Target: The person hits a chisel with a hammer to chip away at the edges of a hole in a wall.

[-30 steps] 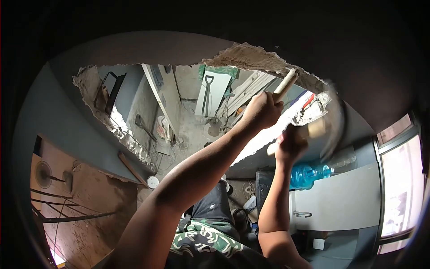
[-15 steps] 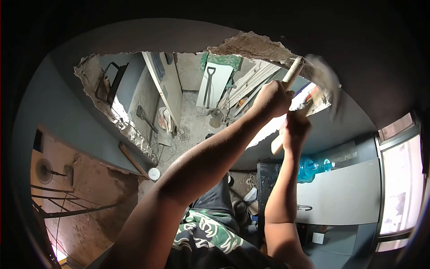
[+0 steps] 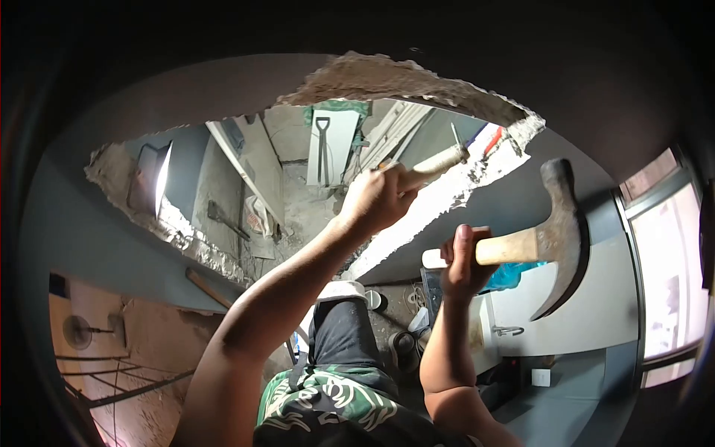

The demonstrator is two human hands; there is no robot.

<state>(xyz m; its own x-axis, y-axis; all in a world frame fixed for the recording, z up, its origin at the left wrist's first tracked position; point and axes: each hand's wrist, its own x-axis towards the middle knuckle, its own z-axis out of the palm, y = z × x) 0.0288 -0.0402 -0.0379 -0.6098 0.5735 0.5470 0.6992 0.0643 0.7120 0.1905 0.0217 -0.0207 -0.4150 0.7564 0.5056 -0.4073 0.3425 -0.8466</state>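
My right hand [image 3: 465, 262] is closed around the wooden handle of a hammer [image 3: 567, 231]. Its large metal head is at the right, blunt end up and long curved pointed end down. My left hand [image 3: 380, 195] grips a pale round wooden handle [image 3: 436, 165] with a thin metal spike sticking up near its far end. That spike is close to the jagged right edge of a broken wall opening [image 3: 484, 167]. Both hands are in front of the wall, apart from each other.
Beyond the opening, a shovel [image 3: 322, 149] leans on a white panel, beside a door [image 3: 249, 167] and rubble-strewn floor. To the right are a white cabinet [image 3: 596, 290], a blue water bottle [image 3: 508, 276] and a window [image 3: 674, 268]. A fan [image 3: 78, 331] stands lower left.
The hammer has swung back from the wall's edge, down and right, and shows clearly instead of blurred. My left hand has shifted left and down with its handle. The view has shifted slightly.
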